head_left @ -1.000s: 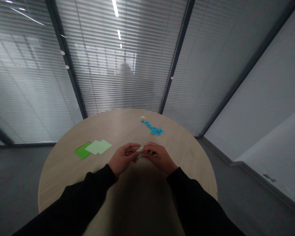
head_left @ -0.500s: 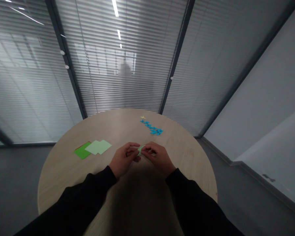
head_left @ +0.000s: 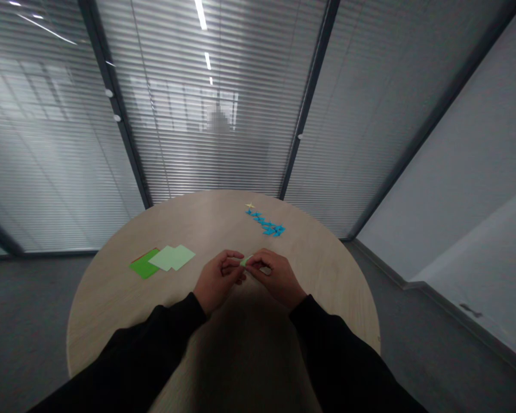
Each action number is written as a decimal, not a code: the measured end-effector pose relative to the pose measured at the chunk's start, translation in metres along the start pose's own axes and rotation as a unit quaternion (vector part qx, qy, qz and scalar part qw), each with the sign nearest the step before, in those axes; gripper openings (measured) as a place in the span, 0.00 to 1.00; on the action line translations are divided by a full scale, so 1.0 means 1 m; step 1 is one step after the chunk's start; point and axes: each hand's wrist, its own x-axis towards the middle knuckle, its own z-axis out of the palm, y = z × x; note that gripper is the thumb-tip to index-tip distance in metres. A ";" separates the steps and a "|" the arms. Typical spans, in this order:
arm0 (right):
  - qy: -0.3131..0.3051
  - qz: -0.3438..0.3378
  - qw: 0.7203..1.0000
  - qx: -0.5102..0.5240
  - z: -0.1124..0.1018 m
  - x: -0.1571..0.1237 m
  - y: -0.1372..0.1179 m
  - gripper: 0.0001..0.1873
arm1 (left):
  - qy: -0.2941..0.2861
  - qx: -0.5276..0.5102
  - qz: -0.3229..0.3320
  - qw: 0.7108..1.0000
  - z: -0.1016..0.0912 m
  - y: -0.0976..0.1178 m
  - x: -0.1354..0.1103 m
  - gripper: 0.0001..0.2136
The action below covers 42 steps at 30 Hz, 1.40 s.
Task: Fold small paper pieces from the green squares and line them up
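Observation:
Between my two hands is a small piece of light green paper [head_left: 245, 261], mostly covered by fingers, so its folds do not show clearly. My left hand [head_left: 219, 277] grips its left side with thumb and fingers. From the other side, my right hand [head_left: 276, 275] pinches the same paper. Both hands are over the near middle of the round table. Left of them lie pale green paper sheets [head_left: 172, 258], overlapping a brighter green stack of paper [head_left: 144, 266]. Beyond my hands, several blue folded paper pieces [head_left: 266, 224] form a slanting row, with a yellow folded paper piece [head_left: 250, 205] at its far end.
The round wooden table [head_left: 112, 321] has a curved edge on all visible sides. Behind it stand glass panels with blinds [head_left: 223, 166], split by dark frames. A white wall [head_left: 468, 189] rises at the right above grey floor [head_left: 21, 310].
The fingers shift slightly around the light green paper, and less of it shows now. The loose sheets and the folded row stay where they were.

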 end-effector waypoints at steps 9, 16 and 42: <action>-0.033 -0.014 0.999 -0.003 -0.012 0.002 -0.005 0.07 | -0.017 -0.010 -0.010 1.000 0.000 0.005 -0.001 0.18; -0.007 -0.010 1.000 -0.003 -0.007 0.001 -0.008 0.04 | -0.031 -0.029 -0.011 0.999 0.000 0.003 -0.002 0.18; -0.018 0.241 0.940 0.241 0.007 -0.002 -0.002 0.15 | 0.018 -0.008 -0.014 1.000 0.001 -0.002 0.001 0.19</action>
